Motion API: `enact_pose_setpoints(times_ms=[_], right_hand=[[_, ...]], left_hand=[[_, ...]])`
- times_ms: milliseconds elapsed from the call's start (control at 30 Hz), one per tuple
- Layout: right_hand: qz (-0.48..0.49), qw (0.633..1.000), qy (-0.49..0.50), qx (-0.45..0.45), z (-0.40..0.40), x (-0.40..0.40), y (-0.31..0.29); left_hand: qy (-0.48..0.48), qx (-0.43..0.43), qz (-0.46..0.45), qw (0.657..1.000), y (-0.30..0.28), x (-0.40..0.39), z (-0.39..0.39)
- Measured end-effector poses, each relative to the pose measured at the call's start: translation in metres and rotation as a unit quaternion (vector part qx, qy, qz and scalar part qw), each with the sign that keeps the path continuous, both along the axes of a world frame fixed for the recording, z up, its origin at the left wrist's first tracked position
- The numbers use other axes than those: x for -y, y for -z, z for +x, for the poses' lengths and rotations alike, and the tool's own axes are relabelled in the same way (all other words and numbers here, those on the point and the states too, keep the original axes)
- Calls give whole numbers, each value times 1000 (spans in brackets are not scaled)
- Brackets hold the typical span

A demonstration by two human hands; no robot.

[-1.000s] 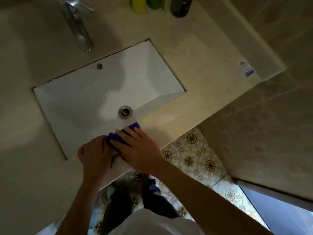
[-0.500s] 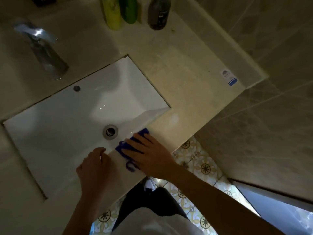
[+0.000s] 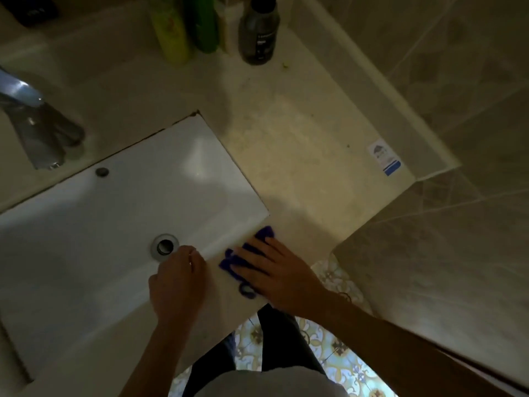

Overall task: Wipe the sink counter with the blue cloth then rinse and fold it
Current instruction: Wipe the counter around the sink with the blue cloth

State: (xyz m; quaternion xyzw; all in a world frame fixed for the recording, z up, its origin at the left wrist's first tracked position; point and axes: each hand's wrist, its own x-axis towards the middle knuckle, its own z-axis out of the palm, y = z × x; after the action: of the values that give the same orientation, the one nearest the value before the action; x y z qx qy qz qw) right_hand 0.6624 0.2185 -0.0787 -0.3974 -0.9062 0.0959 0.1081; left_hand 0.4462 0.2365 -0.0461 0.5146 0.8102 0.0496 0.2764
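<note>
**A:** Where does the blue cloth (image 3: 248, 257) lie, taking the drain (image 3: 165, 246) as your landmark?

**B:** To the right of the drain, on the front strip of the sink counter (image 3: 300, 156), just past the near right corner of the sink (image 3: 100, 224). Your right hand (image 3: 274, 270) lies flat on top of it, so it shows only as a tuft beyond the fingertips and a fringe along the side facing the drain.

**A:** And its long axis?

**B:** As far as the covered cloth shows, it runs along your palm, from the counter's front edge up toward the sink corner. Most of the counter, out to the bottles (image 3: 183, 30) at the back, lies beyond and to the right of it; a wipe would likely go that way.

**A:** State of the fingers?

**B:** On the right hand they are extended and slightly spread, pressing the cloth to the counter rather than pinching it. Your left hand (image 3: 177, 285) sits just below the drain, over the sink's front edge, fingers loosely curled; whether they hold anything cannot be told. It is near the cloth but apart from it.

**A:** Which hand is nearer?

**B:** The right; it is already on the cloth.
</note>
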Motion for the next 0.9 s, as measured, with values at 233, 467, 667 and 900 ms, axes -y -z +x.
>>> enact_pose_setpoints(times_ms=[233, 467, 667, 900], right_hand=[[-2, 993, 108, 50, 84, -97, -12], [-22, 977, 212, 31, 45, -109, -13], [-34, 997, 37, 53, 83, -76, -13], [-16, 980, 193, 54, 15, -218, -13]], left_hand=[[-49, -62, -19, 997, 1, -18, 38], [-88, -95, 1, 992, 4, -24, 49], [-97, -105, 2, 990, 1, -28, 52], [-85, -125, -8, 988, 4, -28, 51]])
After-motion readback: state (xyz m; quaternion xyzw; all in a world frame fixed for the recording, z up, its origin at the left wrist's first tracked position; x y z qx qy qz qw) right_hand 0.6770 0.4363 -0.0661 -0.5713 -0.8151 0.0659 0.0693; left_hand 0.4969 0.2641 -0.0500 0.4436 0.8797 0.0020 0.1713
